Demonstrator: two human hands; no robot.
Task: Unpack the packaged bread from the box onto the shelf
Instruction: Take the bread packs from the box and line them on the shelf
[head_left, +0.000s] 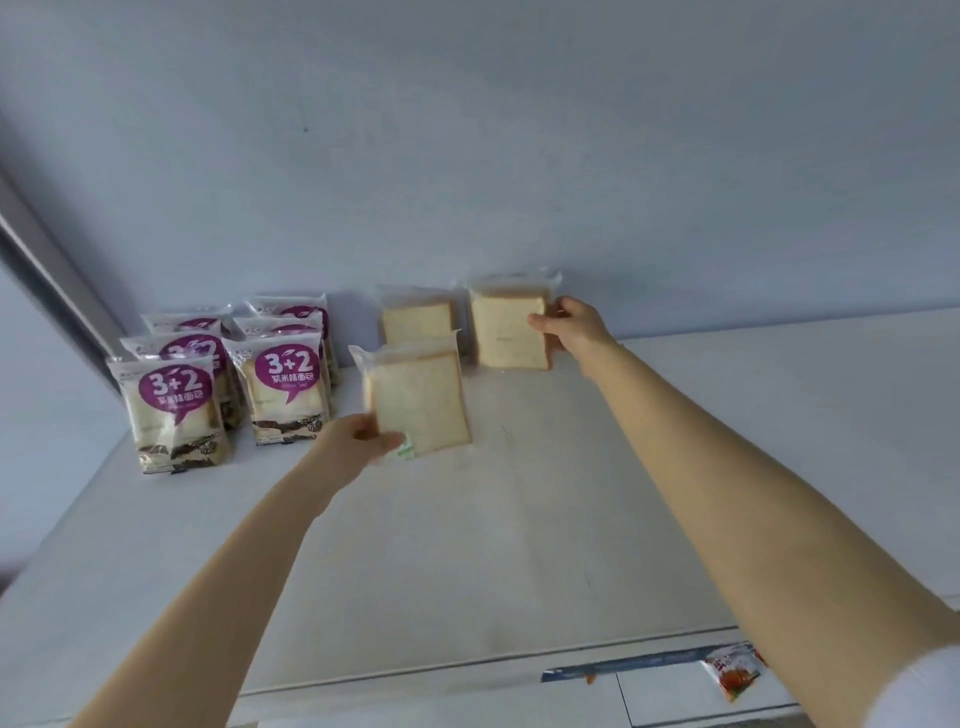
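Both arms reach over the white shelf. My left hand grips the lower left corner of a clear pack of white sliced bread, held upright on the shelf. My right hand holds the right edge of another clear bread pack, standing near the back wall. Behind the left pack stands a third clear bread pack. The box is out of view.
Several purple-labelled "3+2" bread packs stand in rows at the shelf's back left. A grey frame slants along the left. Below the front edge, an orange snack packet lies on a lower surface.
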